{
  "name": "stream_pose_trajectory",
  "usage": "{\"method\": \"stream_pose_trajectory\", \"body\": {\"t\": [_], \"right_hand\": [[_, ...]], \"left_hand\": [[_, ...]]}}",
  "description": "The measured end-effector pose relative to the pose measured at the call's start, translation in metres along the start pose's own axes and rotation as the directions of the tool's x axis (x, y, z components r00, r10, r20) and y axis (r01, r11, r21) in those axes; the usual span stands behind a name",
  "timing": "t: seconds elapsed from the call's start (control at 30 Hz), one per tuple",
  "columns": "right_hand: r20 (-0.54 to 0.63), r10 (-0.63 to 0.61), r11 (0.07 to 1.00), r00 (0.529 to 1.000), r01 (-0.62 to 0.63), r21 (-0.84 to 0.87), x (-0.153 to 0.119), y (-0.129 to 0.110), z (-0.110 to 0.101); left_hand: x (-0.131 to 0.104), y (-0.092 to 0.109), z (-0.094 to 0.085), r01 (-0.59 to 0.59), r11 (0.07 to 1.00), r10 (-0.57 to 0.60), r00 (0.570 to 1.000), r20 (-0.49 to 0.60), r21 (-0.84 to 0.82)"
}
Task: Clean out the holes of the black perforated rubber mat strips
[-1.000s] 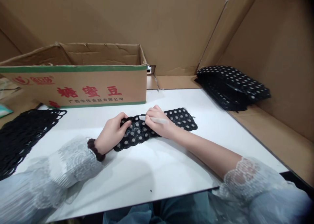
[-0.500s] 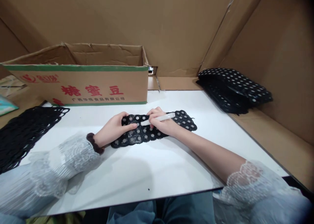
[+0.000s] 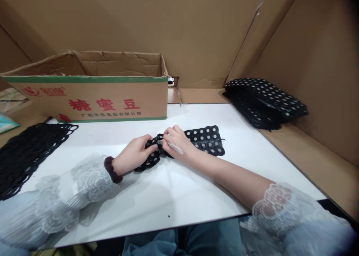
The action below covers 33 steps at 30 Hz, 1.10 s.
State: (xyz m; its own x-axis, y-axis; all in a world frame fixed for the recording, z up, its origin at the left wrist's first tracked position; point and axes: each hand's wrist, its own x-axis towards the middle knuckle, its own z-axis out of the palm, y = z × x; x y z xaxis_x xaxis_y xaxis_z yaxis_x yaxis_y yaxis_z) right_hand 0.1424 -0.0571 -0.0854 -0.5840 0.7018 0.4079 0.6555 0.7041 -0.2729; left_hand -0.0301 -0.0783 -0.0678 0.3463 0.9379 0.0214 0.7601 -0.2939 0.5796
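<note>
Dotted cloth: the black strip with pale dots (image 3: 207,139) lies at the middle of the white table (image 3: 134,207), its flat end toward 3 o'clock, its other end bunched toward 9; a short thread sticks out at 3.
Left hand: the left hand (image 3: 137,155) is at the strip's 9 o'clock end, thumb and fingers pinching the bunched cloth; a dark hair tie (image 3: 113,170) rings the wrist.
Right hand: the right hand (image 3: 178,142) covers the strip's middle, fingertips pressed together around a white pen (image 3: 176,148); the pen's back end points toward 4 o'clock, its front end is at the fold beside the left thumb. Whether it touches cloth, I cannot tell.
Cardboard box: from the strip, the box (image 3: 112,98) with red lettering and green edges stands at 10 o'clock, top uncovered.
Black netting: a pile of netting (image 3: 30,155) lies at 9 o'clock.
Dotted pile: more dotted cloth (image 3: 269,95) lies folded at 2 o'clock, against the cardboard wall (image 3: 316,76).
</note>
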Motion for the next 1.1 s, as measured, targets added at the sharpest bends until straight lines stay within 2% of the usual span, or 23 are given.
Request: {"method": "stream_pose_trajectory", "body": {"t": [0.13,0.3,0.43,0.57,0.67,0.77,0.9,0.97,1.03,1.1], "right_hand": [[-0.031,0.004,1.0,1.0,-0.004,-0.008,0.003,0.001,0.002],[-0.05,0.071,0.981,0.996,-0.061,0.187,0.005,0.01,0.0],[-0.149,0.088,0.968,0.985,-0.05,0.247,0.002,0.018,0.002],[-0.272,0.075,0.98,0.959,-0.021,0.197,0.0,0.015,0.0],[-0.191,0.072,0.954,0.979,-0.012,0.301,-0.001,0.009,-0.005],[-0.064,0.177,0.823,0.982,-0.111,0.558,0.001,0.007,-0.008],[0.016,0.418,0.568,0.908,-0.275,0.776,0.005,0.009,-0.007],[0.096,0.451,0.488,0.887,-0.335,0.806,0.006,0.009,-0.005],[0.143,0.42,0.474,0.896,-0.351,0.808,0.006,0.008,-0.003],[0.137,0.393,0.489,0.909,-0.332,0.807,0.005,0.007,0.0]], "left_hand": [[-0.002,0.001,-0.001,-0.016,1.0,0.016,1.0,0.003,0.021],[0.003,-0.001,-0.009,0.037,0.991,-0.029,0.997,-0.066,0.126],[0.007,0.002,-0.013,0.047,0.974,-0.034,0.997,-0.066,0.219],[0.015,0.003,-0.016,0.028,0.957,-0.025,1.0,-0.013,0.29],[0.021,-0.001,-0.015,0.007,0.952,-0.021,0.999,0.044,0.307],[0.02,-0.007,-0.012,-0.01,0.94,0.0,1.0,0.029,0.341],[0.015,-0.01,-0.006,-0.037,0.928,0.036,0.999,0.008,0.37],[0.015,-0.011,-0.007,-0.037,0.937,0.034,0.999,0.017,0.348],[0.017,-0.013,-0.01,-0.031,0.955,0.025,0.999,0.024,0.295],[0.019,-0.015,-0.015,-0.004,0.975,0.001,1.0,0.014,0.221]]}}
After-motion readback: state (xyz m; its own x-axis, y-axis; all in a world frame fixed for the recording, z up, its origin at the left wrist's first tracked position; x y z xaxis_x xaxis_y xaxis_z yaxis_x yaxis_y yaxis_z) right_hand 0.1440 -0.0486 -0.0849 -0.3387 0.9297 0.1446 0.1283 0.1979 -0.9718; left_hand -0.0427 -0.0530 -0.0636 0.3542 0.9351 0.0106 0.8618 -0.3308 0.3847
